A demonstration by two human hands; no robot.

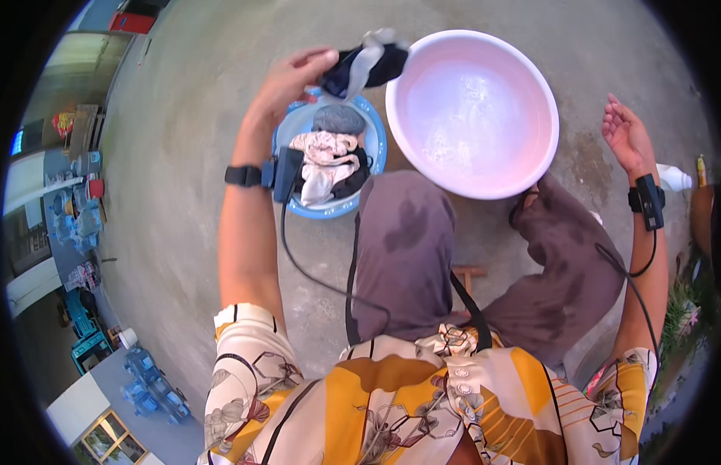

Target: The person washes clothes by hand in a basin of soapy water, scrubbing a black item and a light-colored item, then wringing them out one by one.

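Note:
My left hand (pixel 294 77) is raised over a small blue basin (pixel 376 147) and grips a dark blue and white wet garment (pixel 368 66) that hangs above it. The blue basin holds several wrung clothes (pixel 329 159), pink, grey and dark ones. A large pink basin (pixel 473 112) with soapy water stands to the right of it, just beyond my knees. My right hand (pixel 628 132) is out to the right of the pink basin, palm up, fingers apart and holding nothing.
I sit on a low wooden stool (pixel 467 273) on a grey concrete floor (pixel 190 139). A white bottle (pixel 674 178) and a small yellow bottle (pixel 700 170) lie at the right. Blue water jugs (pixel 151 384) and stalls are at the far left. Plants (pixel 682 310) grow at the right.

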